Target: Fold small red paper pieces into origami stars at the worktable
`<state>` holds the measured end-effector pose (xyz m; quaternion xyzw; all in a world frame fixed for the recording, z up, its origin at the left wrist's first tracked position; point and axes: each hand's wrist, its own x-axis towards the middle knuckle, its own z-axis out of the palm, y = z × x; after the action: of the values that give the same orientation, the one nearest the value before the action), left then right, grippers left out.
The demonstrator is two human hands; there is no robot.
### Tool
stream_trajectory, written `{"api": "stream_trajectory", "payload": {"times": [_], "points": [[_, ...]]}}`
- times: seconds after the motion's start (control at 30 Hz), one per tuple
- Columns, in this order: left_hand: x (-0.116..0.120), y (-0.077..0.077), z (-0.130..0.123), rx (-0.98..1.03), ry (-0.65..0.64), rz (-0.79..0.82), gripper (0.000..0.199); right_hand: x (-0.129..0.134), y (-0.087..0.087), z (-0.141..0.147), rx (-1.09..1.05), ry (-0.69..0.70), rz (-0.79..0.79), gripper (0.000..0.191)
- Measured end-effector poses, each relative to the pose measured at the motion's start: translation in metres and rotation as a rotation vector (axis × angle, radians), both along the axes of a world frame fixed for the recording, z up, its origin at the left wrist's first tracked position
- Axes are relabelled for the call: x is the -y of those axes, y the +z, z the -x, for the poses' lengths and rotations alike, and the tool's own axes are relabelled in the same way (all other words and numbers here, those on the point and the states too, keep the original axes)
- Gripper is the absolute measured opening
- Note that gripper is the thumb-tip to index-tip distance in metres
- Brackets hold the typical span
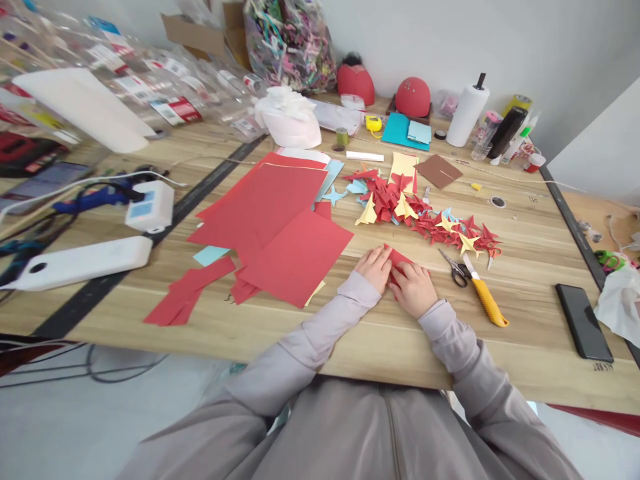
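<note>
A small piece of red paper (399, 256) lies folded on the wooden table in front of me. My left hand (374, 269) holds its left end with bent fingers, and my right hand (415, 289) grips its near side, fingertips close to the left ones. Much of the paper is hidden under my fingers. Just beyond are folded red paper stars (385, 200) in a heap with several yellow paper stars (367, 211). To the right of my right hand are scissors (459, 275) and a yellow utility knife (484, 293). Large red paper sheets (300, 257) spread left of my left hand.
Red paper strips (187, 293) lie at the left. A black phone (583, 323) rests near the right edge. Farther back stand a white paper roll (467, 115), a yellow tape measure (373, 124) and a white bag (290, 120). A white power strip (85, 262) and cables occupy the left.
</note>
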<state>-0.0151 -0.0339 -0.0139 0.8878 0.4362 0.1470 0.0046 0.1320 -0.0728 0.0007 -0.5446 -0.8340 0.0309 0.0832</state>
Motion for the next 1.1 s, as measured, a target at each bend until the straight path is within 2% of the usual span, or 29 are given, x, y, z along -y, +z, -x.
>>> {"api": "stream_trajectory", "payload": {"times": [0.17,0.4,0.63,0.83,0.97,1.1], "points": [[-0.0071,0.0028,0.0018,-0.019,-0.01,0.126,0.049,0.0011,0.0015,-0.0001,0.006,-0.023,-0.003,0.041],[-0.0037,0.0064,0.0021,-0.036,0.033,0.197,0.05,0.002,0.0015,0.0014,0.016,-0.057,0.024,0.044],[-0.0005,0.0101,-0.0002,-0.101,0.044,0.207,0.049,0.0022,0.0035,0.0034,0.05,-0.082,0.056,0.047],[0.0017,0.0049,-0.0067,-0.094,0.092,0.223,0.045,0.001,0.0048,0.0045,0.079,-0.094,0.093,0.05],[0.0014,0.0054,-0.0067,-0.053,0.124,0.161,0.039,0.0014,0.0061,0.0058,0.076,-0.095,0.102,0.049],[-0.0003,0.0089,-0.004,-0.036,0.09,0.094,0.03,0.0023,0.0068,0.0073,0.05,-0.075,0.056,0.046]]}}
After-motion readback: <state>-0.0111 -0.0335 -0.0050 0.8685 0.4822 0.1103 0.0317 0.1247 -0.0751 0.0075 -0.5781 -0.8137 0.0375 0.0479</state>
